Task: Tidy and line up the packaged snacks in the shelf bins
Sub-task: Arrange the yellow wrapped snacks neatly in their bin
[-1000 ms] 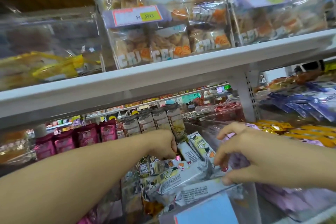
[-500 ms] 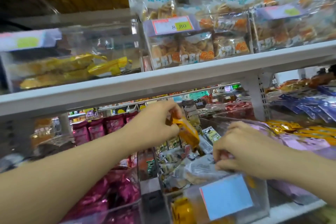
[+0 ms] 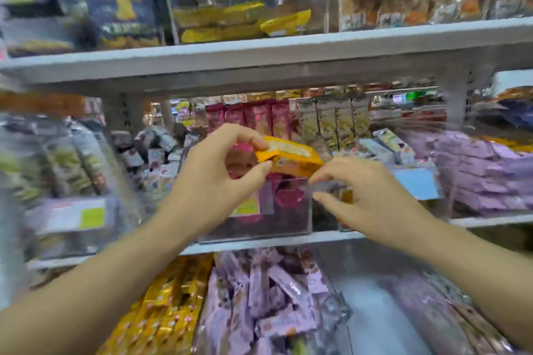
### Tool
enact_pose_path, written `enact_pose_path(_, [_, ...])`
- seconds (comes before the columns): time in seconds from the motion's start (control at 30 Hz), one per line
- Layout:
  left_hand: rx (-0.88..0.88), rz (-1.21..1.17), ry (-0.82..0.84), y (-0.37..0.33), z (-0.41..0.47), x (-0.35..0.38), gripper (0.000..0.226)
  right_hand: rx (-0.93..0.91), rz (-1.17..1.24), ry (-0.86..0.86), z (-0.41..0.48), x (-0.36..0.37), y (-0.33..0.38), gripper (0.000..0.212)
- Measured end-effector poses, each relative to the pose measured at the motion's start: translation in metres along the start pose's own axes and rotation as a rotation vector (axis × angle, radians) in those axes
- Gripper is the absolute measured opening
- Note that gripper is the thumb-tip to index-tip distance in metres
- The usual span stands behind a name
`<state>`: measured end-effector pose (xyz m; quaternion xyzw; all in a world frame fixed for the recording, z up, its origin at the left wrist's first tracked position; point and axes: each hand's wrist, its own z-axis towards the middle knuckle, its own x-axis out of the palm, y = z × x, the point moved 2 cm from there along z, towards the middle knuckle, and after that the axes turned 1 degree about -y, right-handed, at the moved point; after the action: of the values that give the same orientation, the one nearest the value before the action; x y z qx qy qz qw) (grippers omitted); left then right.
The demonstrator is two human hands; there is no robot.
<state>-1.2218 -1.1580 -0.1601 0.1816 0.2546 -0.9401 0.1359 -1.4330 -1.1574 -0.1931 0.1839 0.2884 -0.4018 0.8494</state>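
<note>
My left hand (image 3: 219, 173) pinches one end of a yellow-orange snack packet (image 3: 291, 157) and holds it up in front of the middle shelf. My right hand (image 3: 366, 196) reaches in from the right, its fingertips touching the packet's right end, fingers loosely bent. Just below the packet stands a clear bin (image 3: 288, 222) with pink packets inside. Behind it are rows of upright pink packets (image 3: 248, 118) and beige packets (image 3: 331, 121). The view is blurred by motion.
A white shelf board (image 3: 259, 63) runs overhead with a clear bin of yellow packets (image 3: 239, 21) on it. Purple packets (image 3: 484, 170) fill the bin at right. Below the middle shelf lie gold packets (image 3: 167, 305) and lilac packets (image 3: 268, 294).
The view has swung left and down. My left hand pulled a yellow-orange packet out of the cartoon-packet bin and carried it left over the pink-packet bin; my right hand left that bin and followed.
</note>
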Motion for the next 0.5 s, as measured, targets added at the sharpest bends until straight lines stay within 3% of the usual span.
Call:
enact_pose_path(0.13, [-0.049, 0.016, -0.051, 0.015, -0.058, -0.035, 0.02, -0.005, 0.078, 0.013, -0.016, 0.04, 0.045, 0.019])
enact_pose_path(0.33, [-0.255, 0.047, -0.121, 0.064, -0.161, -0.081, 0.019, -0.017, 0.181, 0.179, -0.037, 0.111, 0.091, 0.016])
enact_pose_path(0.5, [-0.38, 0.33, -0.009, 0.124, -0.221, -0.098, 0.023, 0.008, 0.181, 0.281, -0.041, 0.146, 0.102, 0.015])
